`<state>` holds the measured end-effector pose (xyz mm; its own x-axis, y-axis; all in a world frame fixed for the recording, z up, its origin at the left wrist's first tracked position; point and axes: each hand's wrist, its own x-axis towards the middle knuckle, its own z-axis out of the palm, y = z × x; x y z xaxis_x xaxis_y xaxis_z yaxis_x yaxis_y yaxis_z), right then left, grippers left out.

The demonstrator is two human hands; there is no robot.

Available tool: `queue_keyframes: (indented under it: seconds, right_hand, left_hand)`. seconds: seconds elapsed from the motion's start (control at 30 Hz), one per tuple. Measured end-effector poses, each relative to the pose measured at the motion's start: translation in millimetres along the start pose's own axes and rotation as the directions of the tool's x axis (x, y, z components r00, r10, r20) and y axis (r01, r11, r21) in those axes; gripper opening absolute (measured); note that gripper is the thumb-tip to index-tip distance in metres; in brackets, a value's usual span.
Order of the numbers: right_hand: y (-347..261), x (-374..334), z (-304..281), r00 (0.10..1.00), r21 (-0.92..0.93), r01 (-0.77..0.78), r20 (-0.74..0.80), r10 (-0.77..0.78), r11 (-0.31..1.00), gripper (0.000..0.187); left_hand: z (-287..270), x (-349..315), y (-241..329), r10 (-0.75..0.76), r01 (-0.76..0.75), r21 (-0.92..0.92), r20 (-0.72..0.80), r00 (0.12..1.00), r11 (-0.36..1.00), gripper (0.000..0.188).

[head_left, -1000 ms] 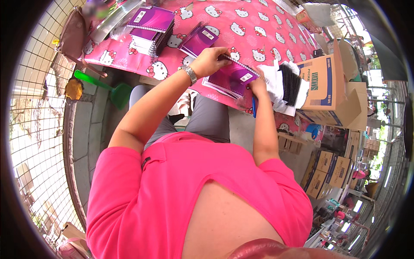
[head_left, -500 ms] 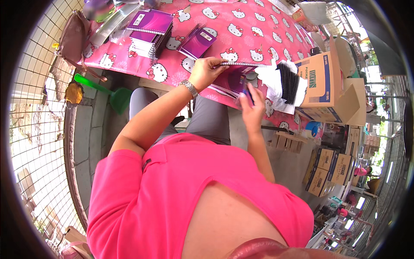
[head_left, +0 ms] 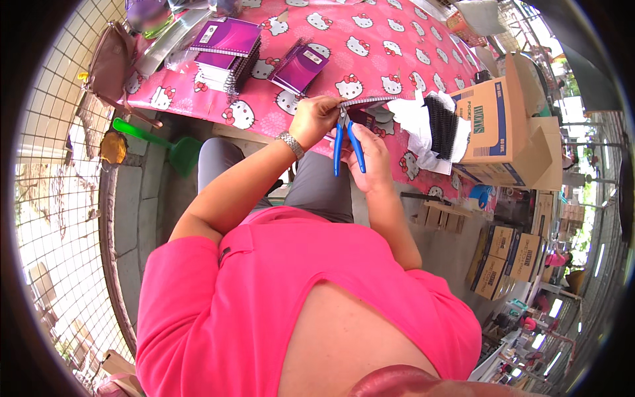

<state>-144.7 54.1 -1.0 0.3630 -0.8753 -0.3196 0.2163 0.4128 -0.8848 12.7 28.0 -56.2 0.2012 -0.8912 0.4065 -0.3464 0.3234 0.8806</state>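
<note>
In the head view, just above the centre of the frame, the left hand [head_left: 316, 119] pinched the spiral edge of a purple notebook [head_left: 366, 109], its fingers closed on it at the near edge of the pink patterned tabletop [head_left: 397, 46]. The right hand [head_left: 372, 159], just right of it, gripped blue-handled pliers [head_left: 345, 142], fingers wrapped round the handles, the tool's head up against the notebook's wire binding. A stack of purple notebooks [head_left: 225, 53] lay at upper left, another notebook [head_left: 301, 68] beside it. A cardboard box [head_left: 493, 126] stood at right, black binding coils [head_left: 442, 126] just beside it.
</note>
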Motion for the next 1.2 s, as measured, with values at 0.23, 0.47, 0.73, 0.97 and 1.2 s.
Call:
queue_keyframes:
  seconds: [0.23, 0.47, 0.73, 0.97, 1.2]
  right_hand:
    - [23.8, 23.5, -108.8, 0.733, -0.913, 0.192, -0.111, -0.671, 0.361, 0.039]
    - [41.1, 35.6, -155.2, 0.734, -0.987, 0.158, 0.098, -0.672, 0.029, 0.038]
    - [-69.4, 87.7, -248.3, 0.607, -0.927, -0.37, -0.197, -0.77, -0.054, 0.027]
    - [-76.5, 113.6, -280.8, 0.754, -0.947, -0.317, -0.281, -0.594, 0.046, 0.033]
    - [-83.7, 117.2, -271.5, 0.788, -0.957, -0.238, -0.291, -0.542, 0.169, 0.032]
  left_hand:
    - [-45.2, 84.0, 48.1, 0.382, -0.351, 0.525, 0.053, 0.922, 0.775, 0.011]
    - [-35.8, 138.6, -11.7, 0.099, -0.3, 0.745, 0.302, 0.948, 0.596, 0.025]
    - [-25.2, 59.4, -53.9, 0.115, -0.239, 0.772, 0.212, 0.97, 0.589, 0.027]
    - [13.0, -7.9, 19.3, 0.232, -0.676, 0.368, 0.745, 0.625, 0.638, 0.023]
    - [11.6, 3.5, 16.0, 0.18, -0.733, 0.356, 0.821, 0.541, 0.58, 0.017]
